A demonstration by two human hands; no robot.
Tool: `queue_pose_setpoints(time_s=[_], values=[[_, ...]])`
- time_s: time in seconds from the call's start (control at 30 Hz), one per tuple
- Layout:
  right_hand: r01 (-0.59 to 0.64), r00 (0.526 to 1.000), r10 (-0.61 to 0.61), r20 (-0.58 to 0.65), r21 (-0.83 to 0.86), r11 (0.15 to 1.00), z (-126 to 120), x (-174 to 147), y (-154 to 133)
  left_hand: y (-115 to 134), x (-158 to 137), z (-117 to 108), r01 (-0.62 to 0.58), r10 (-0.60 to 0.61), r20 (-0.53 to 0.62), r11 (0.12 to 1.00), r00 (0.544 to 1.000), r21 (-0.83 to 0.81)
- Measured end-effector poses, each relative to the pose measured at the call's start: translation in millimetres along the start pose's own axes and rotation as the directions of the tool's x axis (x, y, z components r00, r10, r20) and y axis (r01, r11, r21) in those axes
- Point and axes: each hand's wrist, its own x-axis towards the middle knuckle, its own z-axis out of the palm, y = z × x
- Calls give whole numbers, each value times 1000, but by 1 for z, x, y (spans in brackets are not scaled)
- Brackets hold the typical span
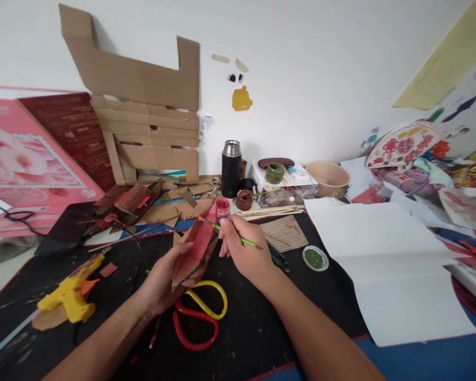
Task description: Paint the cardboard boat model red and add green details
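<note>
My left hand [164, 280] is wrapped round a boat-shaped cardboard piece [196, 243], its inside coated in pinkish-red paint. Pinched in my right hand [246, 246] is a thin green paintbrush [248, 242]; its tip touches the painted inside near the far end. Just beyond the cardboard stands an open jar of red paint [222, 207], close to my right fingers. Below my hands lie scissors [200, 315] with one yellow and one red handle. A lid with green paint [315, 258] rests to the right of my right hand.
A yellow glue gun [69, 291] lies at left. Behind are a black thermos [231, 169], a brown paint jar [244, 199], a green paint jar [275, 173] and a beige bowl [328, 177]. White paper [392, 264] covers the right side; cardboard [150, 121] leans on the wall.
</note>
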Motion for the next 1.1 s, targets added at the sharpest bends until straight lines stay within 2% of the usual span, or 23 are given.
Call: queue_pose_setpoints(time_s=[0.37, 0.47, 0.6, 0.7, 1.1], values=[[18, 989, -30, -148, -83, 996, -8, 4, 2, -1, 1, -3, 4, -4, 56, 1000, 998, -3], [16, 994, -23, -111, -69, 997, -6, 3, 1, 0, 0, -1, 1, 0, 45, 1000, 999, -5], [21, 1000, -21, 12, -77, 997, -4, 0, -4, 0, 0, -2, 17, -17, 10, 999, 1000, -37], [40, 999, -37, 33, -104, 994, -3, -1, -6, 0, 1, -3, 28, -27, 18, 998, 999, -64], [31, 988, -49, -146, -123, 992, -10, 5, -1, 0, 0, -2, 12, -12, 49, 1000, 999, 13]])
